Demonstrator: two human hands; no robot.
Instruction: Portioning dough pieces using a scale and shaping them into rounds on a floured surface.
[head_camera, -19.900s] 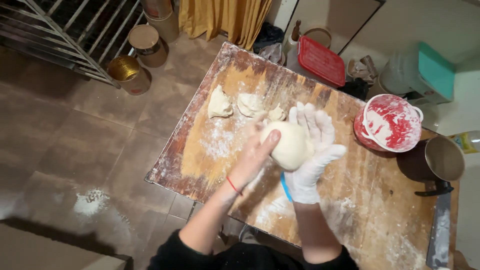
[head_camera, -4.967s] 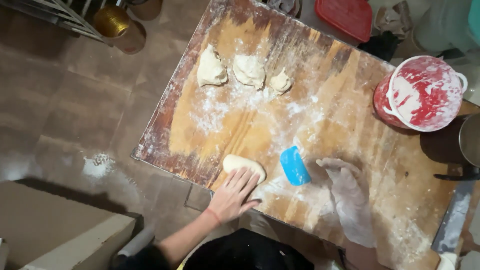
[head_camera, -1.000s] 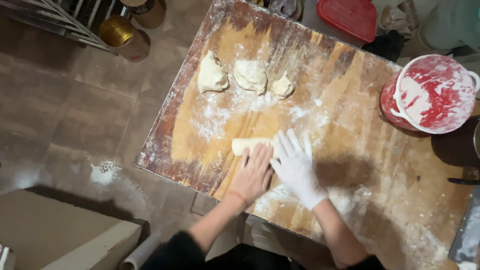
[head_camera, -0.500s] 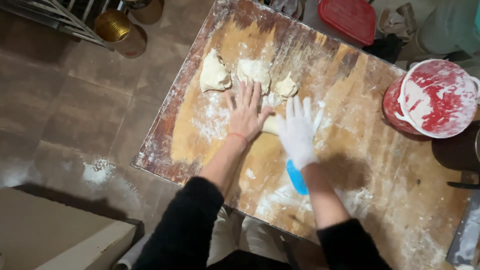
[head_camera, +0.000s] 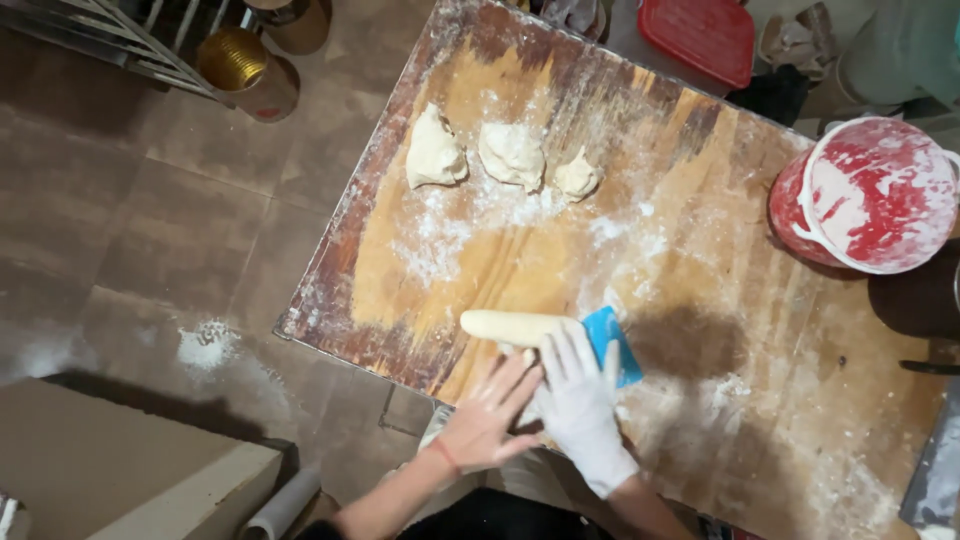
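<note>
A pale dough log (head_camera: 510, 326) lies on the floured wooden table (head_camera: 700, 260) near its front edge. My bare left hand (head_camera: 490, 415) lies flat with fingers spread just below the log's right end. My right hand (head_camera: 580, 400), in a white glove, rests flat beside it, its fingertips at the log's right end. A blue plastic scraper (head_camera: 612, 340) lies on the table partly under the gloved fingers. Three rough dough pieces (head_camera: 510, 155) sit in a row at the far left part of the table.
A red bucket smeared with flour (head_camera: 870, 195) stands at the right edge. A red lid (head_camera: 700, 35) lies beyond the far end. A gold tin (head_camera: 240, 65) and a metal rack (head_camera: 90, 30) stand on the tiled floor at left. A long knife blade (head_camera: 935, 470) lies at lower right.
Both hands have pulled back toward me from near the three dough pieces. The dough log has rolled back to the front edge, beside the blue scraper.
</note>
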